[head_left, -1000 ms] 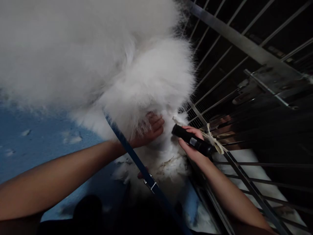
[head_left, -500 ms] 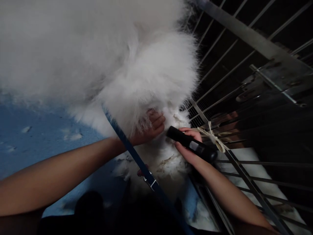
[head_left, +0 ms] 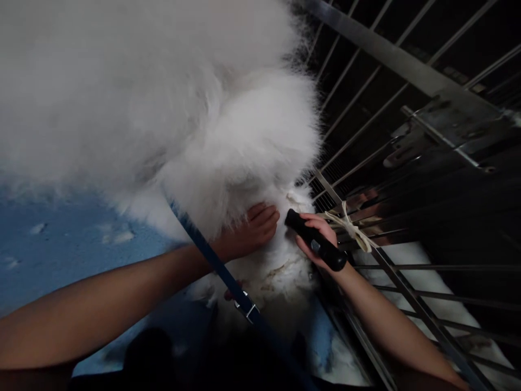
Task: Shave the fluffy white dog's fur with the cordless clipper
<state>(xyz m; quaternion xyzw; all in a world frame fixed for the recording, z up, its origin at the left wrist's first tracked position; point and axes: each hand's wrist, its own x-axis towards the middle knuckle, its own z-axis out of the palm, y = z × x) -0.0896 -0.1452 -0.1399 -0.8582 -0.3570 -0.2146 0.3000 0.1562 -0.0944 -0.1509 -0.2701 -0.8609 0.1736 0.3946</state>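
A single head-worn camera looks forward and steeply down between bare forearms (head_left: 122, 304), which enter from the lower corners and lead to the left hand (head_left: 254, 233) and right hand (head_left: 326, 228) near mid-frame. White fur (head_left: 183, 108) crowds the upper left at close range; metal bars (head_left: 407, 70) slant across the right.

The fur (head_left: 244, 130) blocks passage ahead of both hands. The strap (head_left: 203, 246) crosses over the left wrist, a diagonal obstruction. Bars (head_left: 407, 289) and a tied cord (head_left: 353, 231) confine the right hand (head_left: 325, 229) on its outer side. Between the left hand (head_left: 257, 231) and tool (head_left: 315, 241): narrow gap. Wider room lies leftward, above the blue surface (head_left: 81, 260).
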